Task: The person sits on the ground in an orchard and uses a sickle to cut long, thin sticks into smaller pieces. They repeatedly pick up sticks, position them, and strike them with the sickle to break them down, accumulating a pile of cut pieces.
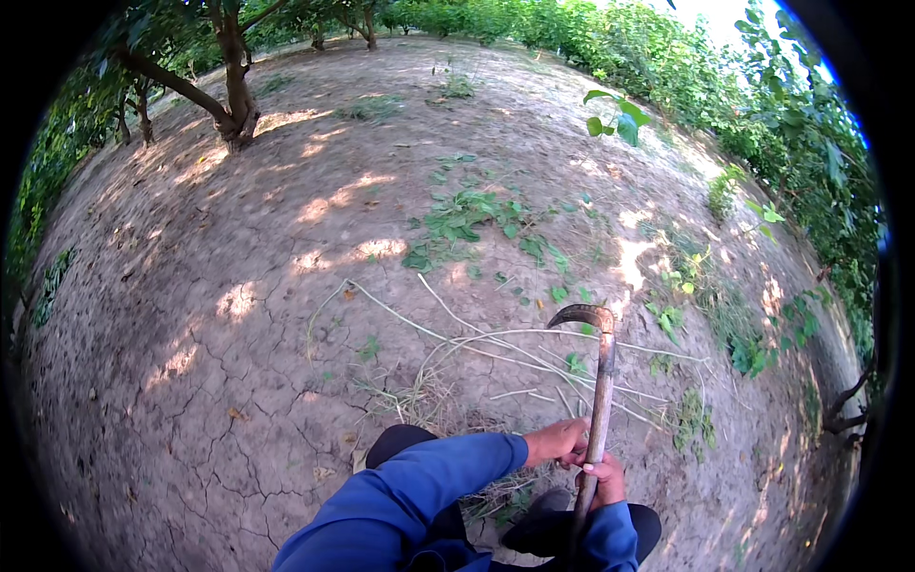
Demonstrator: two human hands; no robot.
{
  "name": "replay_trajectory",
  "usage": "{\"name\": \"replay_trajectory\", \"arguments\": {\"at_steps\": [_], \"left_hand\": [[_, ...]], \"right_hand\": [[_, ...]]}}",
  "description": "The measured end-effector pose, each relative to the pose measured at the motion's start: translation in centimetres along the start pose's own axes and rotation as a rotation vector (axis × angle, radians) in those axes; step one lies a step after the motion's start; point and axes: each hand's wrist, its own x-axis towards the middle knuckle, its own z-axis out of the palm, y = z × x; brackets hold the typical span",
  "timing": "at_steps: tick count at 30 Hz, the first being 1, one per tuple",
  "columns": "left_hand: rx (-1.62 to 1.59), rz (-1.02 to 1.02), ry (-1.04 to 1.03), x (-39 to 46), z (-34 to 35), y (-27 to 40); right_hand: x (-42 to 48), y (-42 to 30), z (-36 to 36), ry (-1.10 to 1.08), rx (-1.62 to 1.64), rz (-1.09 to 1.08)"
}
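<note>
A sickle (602, 393) with a curved metal blade and a long wooden handle stands nearly upright before me, its blade hooking to the left at the top. My right hand (609, 480) is at the handle's lower part, with the thumb across it. Just left of the handle, my left hand (559, 440) has its fingers bent close to the right hand; the handle partly hides them, and whether they hold anything cannot be made out. Several long, thin peeled-looking stems (500, 344) lie crossed on the cracked soil beyond my hands.
Cut green leaves (465, 218) lie scattered farther ahead. A forked tree trunk (239, 107) rises at the upper left. Dense leafy bushes (800, 143) line the right side. Dry grass (422, 407) lies by my knee, and a bare branch (847, 407) juts in at right.
</note>
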Motion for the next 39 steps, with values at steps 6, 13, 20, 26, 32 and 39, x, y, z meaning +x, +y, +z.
{"name": "replay_trajectory", "arguments": {"at_steps": [6, 13, 20, 26, 32, 39], "left_hand": [[0.510, 0.058, 0.084, 0.5, -0.3, 0.1], [0.916, -0.035, -0.182, -0.3, -2.2, 1.4], [1.252, 0.188, 0.034, 0.6, -1.6, 3.5], [1.295, 0.292, 0.148, 0.6, -2.0, 2.9], [0.980, -0.012, 0.648, 0.2, -3.3, 5.1], [1.487, 0.185, 0.531, 1.4, -5.6, 5.6]], "right_hand": [[-0.3, -1.3, -0.4, 0.122, 0.012, -0.110], [-2.2, -4.3, -4.8, 0.395, 0.160, -0.280], [-4.3, -3.9, -9.6, 0.586, 0.293, -0.424], [-3.6, -2.6, -11.0, 0.634, 0.335, -0.396], [-6.0, -9.8, -11.7, 0.502, 0.111, -0.496], [-12.5, -15.8, -8.9, 0.462, -0.316, -0.308]]}}
